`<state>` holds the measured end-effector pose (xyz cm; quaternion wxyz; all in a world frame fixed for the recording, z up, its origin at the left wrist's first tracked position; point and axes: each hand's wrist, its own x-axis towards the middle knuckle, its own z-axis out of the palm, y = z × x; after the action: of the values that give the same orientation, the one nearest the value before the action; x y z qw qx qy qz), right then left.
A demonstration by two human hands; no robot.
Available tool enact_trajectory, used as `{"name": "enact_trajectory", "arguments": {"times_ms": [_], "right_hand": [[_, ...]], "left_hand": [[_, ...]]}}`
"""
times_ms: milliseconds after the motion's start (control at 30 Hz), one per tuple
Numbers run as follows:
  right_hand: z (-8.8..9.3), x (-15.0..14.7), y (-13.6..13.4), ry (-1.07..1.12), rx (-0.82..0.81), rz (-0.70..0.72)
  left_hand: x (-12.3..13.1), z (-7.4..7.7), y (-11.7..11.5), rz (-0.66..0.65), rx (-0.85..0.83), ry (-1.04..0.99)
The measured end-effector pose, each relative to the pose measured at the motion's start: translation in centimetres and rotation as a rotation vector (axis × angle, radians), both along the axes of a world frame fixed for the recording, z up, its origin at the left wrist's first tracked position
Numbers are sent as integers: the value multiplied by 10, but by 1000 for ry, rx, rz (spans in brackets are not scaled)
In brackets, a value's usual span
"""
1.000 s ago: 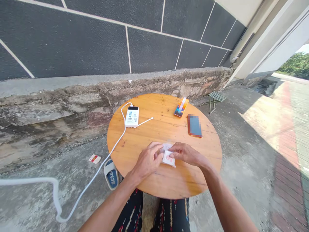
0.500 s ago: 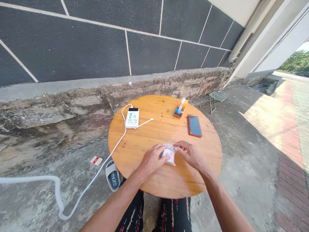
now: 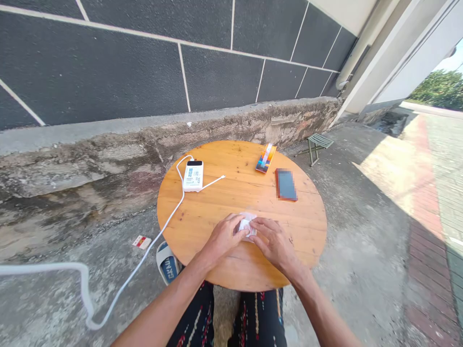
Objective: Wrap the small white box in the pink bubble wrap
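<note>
Bare counter (image 3: 231, 156) at far middle, power bank (image 3: 193, 176) and cable (image 3: 54, 269) obstructing left, phone (image 3: 287, 184) and orange packet (image 3: 265, 159) obstructing right, hands (image 3: 269, 238) blocking near middle, open near edge.

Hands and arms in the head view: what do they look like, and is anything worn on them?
Both the left hand and the right hand are bare human hands, with no gloves, watch or bracelet visible. The forearms show no sleeves, cables or markings as far as the picture reaches. Below, the person wears dark trousers with red and beige patterning.
</note>
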<state>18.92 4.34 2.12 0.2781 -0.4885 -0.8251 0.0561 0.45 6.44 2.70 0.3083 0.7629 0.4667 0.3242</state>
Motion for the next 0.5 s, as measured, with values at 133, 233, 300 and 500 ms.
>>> {"name": "enact_trajectory", "arguments": {"times_ms": [133,233,300,500], "right_hand": [[2,-2,-4,-14,1,-12],[2,-5,-6,14,-22,-33],[3,-7,-6,22,-44,-37],[3,-7,-2,20,-88,-31]], "left_hand": [[0,-1,-3,11,7,-22],[1,-3,-5,20,22,-50],[1,-5,-6,15,31,-70],[3,-9,-6,28,49,-88]]}}
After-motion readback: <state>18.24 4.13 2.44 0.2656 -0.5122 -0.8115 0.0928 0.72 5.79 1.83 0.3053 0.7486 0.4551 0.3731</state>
